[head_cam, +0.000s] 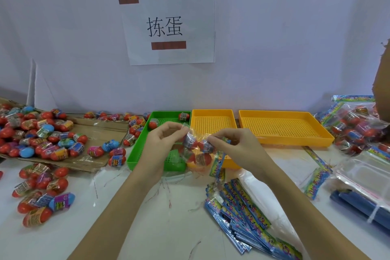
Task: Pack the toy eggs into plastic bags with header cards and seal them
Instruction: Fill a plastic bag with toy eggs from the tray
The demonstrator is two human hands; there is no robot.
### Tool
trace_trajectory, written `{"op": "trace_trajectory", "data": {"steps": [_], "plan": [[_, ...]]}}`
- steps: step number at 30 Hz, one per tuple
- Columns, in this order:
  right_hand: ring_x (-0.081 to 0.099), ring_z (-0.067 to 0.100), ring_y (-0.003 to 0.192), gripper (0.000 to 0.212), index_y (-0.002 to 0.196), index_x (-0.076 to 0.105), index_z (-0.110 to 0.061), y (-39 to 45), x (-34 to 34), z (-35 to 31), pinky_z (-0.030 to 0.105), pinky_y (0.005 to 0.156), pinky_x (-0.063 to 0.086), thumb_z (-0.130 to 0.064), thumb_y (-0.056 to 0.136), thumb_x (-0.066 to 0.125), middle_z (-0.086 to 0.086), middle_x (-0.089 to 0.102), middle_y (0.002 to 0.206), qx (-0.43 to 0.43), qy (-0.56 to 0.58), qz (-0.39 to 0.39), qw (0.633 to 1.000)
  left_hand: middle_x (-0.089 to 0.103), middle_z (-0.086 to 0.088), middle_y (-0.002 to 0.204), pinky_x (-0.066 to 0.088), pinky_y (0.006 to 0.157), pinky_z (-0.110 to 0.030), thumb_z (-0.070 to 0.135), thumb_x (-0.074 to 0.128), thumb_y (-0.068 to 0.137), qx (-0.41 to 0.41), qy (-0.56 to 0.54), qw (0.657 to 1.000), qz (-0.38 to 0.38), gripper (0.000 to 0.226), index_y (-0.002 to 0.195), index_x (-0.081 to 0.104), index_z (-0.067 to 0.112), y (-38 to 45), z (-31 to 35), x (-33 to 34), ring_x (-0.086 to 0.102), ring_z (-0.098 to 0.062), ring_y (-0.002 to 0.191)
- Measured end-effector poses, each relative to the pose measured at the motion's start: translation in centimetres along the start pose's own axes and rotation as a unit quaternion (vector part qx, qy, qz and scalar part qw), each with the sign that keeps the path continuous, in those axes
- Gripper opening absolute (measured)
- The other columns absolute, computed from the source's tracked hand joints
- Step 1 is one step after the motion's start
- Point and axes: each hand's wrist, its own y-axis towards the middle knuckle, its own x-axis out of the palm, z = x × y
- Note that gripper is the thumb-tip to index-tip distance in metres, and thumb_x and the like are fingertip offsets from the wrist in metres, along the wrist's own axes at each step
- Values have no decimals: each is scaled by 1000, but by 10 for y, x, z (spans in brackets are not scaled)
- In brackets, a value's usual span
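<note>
A clear plastic bag (197, 154) with a few red toy eggs inside hangs over the near end of the green tray (137, 154). My left hand (164, 139) pinches the bag's top left corner. My right hand (230, 141) pinches the top right edge. A colourful header card (217, 164) hangs at the bag's right side, below my right hand. Loose eggs (42, 133) lie heaped on flattened cardboard at the left. More eggs (42, 192) lie on the white table near the left edge.
Two eggs (154, 123) lie in the green tray's far end. Two orange trays (285, 116) stand behind and to the right. A stack of header cards (249, 217) lies front right. Filled bags (358, 131) pile at far right beside empty clear bags (365, 173) and a dark blue bundle (363, 207).
</note>
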Motion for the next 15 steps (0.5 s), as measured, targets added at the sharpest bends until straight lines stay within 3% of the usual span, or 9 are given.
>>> {"op": "trace_trajectory", "data": {"steps": [3, 6, 9, 11, 13, 15], "plan": [[71, 1, 88, 17, 92, 84, -24, 1, 1, 0, 10, 70, 52, -33, 96, 70, -10, 79, 86, 8, 48, 36, 998, 74, 0, 88, 52, 70, -23, 13, 72, 93, -48, -95, 994, -13, 2, 93, 70, 12, 0, 4, 1, 68, -9, 76], [70, -3, 97, 17, 95, 84, -32, 1, 1, -2, 16, 73, 55, -37, 97, 68, -15, 79, 96, 28, 90, 53, 994, 74, 2, 87, 50, 74, -25, 11, 70, 93, -74, -153, 985, -3, 7, 88, 68, 15, 1, 4, 1, 68, -7, 72], [71, 4, 98, 20, 94, 85, -27, 0, 2, -3, 26, 85, 52, -37, 98, 68, -8, 80, 94, 30, 97, 62, 993, 74, -1, 93, 52, 72, -23, 17, 70, 94, -69, -119, 990, -22, 6, 97, 70, 12, 1, 2, 3, 67, -9, 79], [72, 8, 97, 21, 92, 85, -26, -1, 2, -4, 32, 88, 55, -37, 98, 67, -6, 80, 93, 31, 101, 60, 993, 74, -3, 95, 54, 78, -26, 29, 73, 89, -63, -98, 992, -42, 26, 103, 73, 8, 0, 2, 3, 67, -13, 86], [73, 10, 97, 21, 91, 85, -25, -2, 1, -4, 38, 90, 58, -37, 97, 68, -5, 80, 93, 32, 104, 55, 993, 73, -3, 89, 54, 82, -29, 41, 80, 78, -51, -62, 996, -45, 35, 96, 78, 11, -2, 2, 5, 66, -12, 83], [73, 7, 95, 20, 88, 85, -28, -2, 1, -5, 36, 88, 58, -36, 96, 69, -7, 80, 91, 30, 103, 49, 993, 72, -1, 80, 52, 80, -30, 42, 84, 72, -45, -39, 998, -26, 25, 78, 79, 18, -4, 1, 6, 65, -10, 76]]}}
